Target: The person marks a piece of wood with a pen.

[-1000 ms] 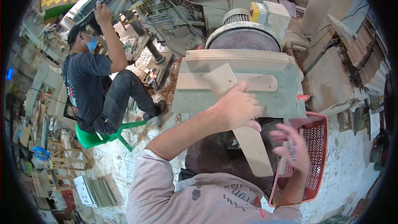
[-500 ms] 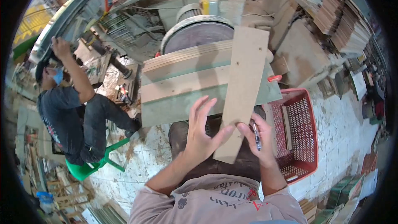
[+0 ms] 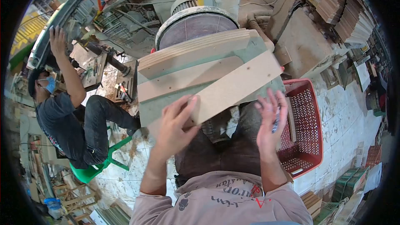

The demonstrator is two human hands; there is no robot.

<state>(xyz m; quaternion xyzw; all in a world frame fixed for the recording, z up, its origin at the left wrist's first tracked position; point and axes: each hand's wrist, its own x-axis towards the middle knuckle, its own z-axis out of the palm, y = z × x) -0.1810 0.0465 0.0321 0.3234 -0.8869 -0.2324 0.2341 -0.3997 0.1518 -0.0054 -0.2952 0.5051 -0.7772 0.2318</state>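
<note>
My left hand [image 3: 175,125] grips the near left end of a flat wooden board [image 3: 237,84], which slants up to the right over the green work surface [image 3: 152,114]. Small dark holes show near the board's far end. To the right of the board is my right hand [image 3: 270,121], fingers spread and off the wood, with a pen [image 3: 276,120] lying against its palm. Behind the held board, a board with a rounded end [image 3: 187,77] lies flat, and several stacked boards [image 3: 196,50] lie beyond it, beside a round disc machine [image 3: 196,29].
A red perforated basket [image 3: 314,129] stands on the floor at the right, with a wooden strip inside. At the left a masked co-worker [image 3: 62,112] sits on a green stool [image 3: 89,173], one arm raised. Stacked wood [image 3: 346,12] is at the upper right.
The held board has turned from nearly upright to a rightward slant. My right hand has let go of it and opened. My left hand has moved left and closed on its end.
</note>
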